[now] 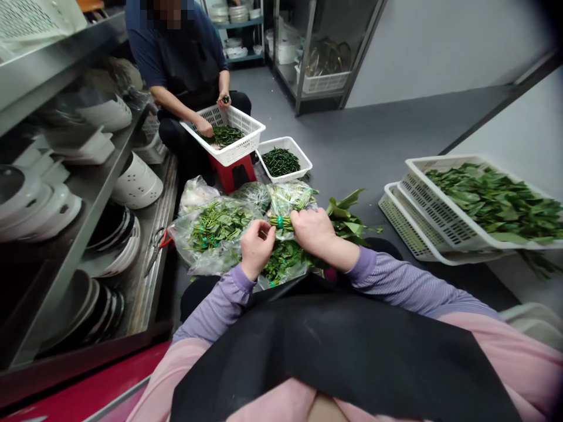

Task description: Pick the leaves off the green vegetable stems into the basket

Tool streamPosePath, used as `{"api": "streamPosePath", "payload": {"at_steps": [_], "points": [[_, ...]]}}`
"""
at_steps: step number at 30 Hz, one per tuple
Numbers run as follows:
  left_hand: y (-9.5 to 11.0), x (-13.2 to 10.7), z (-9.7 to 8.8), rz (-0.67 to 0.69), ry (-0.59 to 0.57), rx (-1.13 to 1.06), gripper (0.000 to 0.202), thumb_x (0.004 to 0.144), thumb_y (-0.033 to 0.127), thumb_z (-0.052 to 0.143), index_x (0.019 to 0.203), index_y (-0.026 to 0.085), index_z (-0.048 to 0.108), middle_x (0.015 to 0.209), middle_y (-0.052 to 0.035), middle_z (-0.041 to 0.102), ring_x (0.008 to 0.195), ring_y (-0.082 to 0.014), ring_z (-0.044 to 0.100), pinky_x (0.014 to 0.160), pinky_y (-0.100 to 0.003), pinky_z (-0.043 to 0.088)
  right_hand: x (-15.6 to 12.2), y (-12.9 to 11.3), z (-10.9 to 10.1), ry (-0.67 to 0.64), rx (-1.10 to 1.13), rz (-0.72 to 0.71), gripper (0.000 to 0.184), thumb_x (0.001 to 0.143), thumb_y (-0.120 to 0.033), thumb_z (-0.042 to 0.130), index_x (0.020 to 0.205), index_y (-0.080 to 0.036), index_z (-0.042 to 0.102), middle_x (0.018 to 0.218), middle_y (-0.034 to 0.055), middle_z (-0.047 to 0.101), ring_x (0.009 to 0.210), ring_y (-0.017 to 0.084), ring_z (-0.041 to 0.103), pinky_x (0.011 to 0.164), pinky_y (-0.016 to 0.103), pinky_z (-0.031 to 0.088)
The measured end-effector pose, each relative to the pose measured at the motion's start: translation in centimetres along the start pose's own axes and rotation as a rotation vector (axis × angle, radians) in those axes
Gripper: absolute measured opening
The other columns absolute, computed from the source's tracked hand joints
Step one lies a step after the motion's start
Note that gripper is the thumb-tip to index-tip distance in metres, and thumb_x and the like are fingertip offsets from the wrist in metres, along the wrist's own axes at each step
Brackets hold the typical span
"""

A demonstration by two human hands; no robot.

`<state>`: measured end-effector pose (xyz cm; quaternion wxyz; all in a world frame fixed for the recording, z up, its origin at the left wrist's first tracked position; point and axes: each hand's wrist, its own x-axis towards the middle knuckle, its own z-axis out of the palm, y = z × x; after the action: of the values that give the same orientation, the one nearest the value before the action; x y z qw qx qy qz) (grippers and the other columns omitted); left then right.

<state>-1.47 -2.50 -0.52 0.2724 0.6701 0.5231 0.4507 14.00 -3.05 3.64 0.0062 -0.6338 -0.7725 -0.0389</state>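
My right hand (314,231) is wrapped around a bunch of leafy greens (347,218), whose leaves stick out to the right and whose stems point left. A green tape band (280,222) circles the stems. My left hand (257,247) is closed, with thumb and fingertips pinched together beside the band at the stem ends; what they pinch is too small to tell. Below and to the left, an open clear plastic bag (185,230) holds more green bunches. Other banded greens (281,262) lie in plastic under my hands.
Stacked white baskets (424,202) with loose leaves stand at right. Ahead, a co-worker (189,53) handles green peppers in a white basket (240,153) on a red stool (233,176); another pepper basket (303,167) sits beside it. Scissors (153,249) lie on the left dish shelf (145,281).
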Motion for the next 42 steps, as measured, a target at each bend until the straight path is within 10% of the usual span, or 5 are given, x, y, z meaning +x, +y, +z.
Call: {"api": "streamPosePath", "payload": {"at_steps": [9, 26, 36, 42], "points": [[0.6, -0.3, -0.4, 0.239, 0.057, 0.251, 0.022, 0.080, 0.030, 0.053, 0.097, 0.018, 0.061, 0.092, -0.0063, 0.052, 0.073, -0.0114, 0.050, 0.071, -0.024, 0.044, -0.5, -0.2, 0.0, 0.072, -0.035, -0.049, 0.028, 0.085, -0.011, 0.030, 0.088, -0.009, 0.058, 0.080, 0.0169, 0.061, 0.074, 0.023, 0.053, 0.068, 0.034, 0.025], [0.0, -0.8, 0.2, 0.208, -0.078, 0.377, 0.016, 0.084, 0.025, 0.047, 0.083, 0.017, 0.061, 0.085, -0.0059, 0.056, 0.075, -0.0132, 0.054, 0.068, -0.023, 0.043, -1.3, -0.5, -0.3, 0.149, -0.126, -0.167, 0.032, 0.086, -0.008, 0.025, 0.084, -0.010, 0.057, 0.077, 0.0159, 0.058, 0.073, 0.024, 0.050, 0.070, 0.036, 0.027], [-1.3, -0.7, 1.0, 0.461, -0.275, 0.421, 0.016, 0.084, 0.021, 0.042, 0.085, 0.017, 0.058, 0.092, -0.0083, 0.057, 0.079, -0.0146, 0.055, 0.067, -0.024, 0.043, 0.9, 1.7, 0.7, -0.187, 0.077, 0.019, 0.021, 0.078, -0.022, 0.048, 0.094, -0.012, 0.056, 0.087, 0.0149, 0.064, 0.080, 0.024, 0.059, 0.071, 0.033, 0.036], [-4.1, 2.4, 0.4, -0.109, -0.213, -0.124, 0.010, 0.076, 0.024, 0.053, 0.071, 0.016, 0.051, 0.068, -0.0017, 0.051, 0.061, -0.0113, 0.050, 0.054, -0.023, 0.043, 0.8, 4.6, 1.3, -0.573, 0.568, -0.257, 0.031, 0.066, -0.026, 0.055, 0.095, -0.018, 0.059, 0.086, 0.0023, 0.066, 0.073, 0.016, 0.059, 0.061, 0.022, 0.039]]}}
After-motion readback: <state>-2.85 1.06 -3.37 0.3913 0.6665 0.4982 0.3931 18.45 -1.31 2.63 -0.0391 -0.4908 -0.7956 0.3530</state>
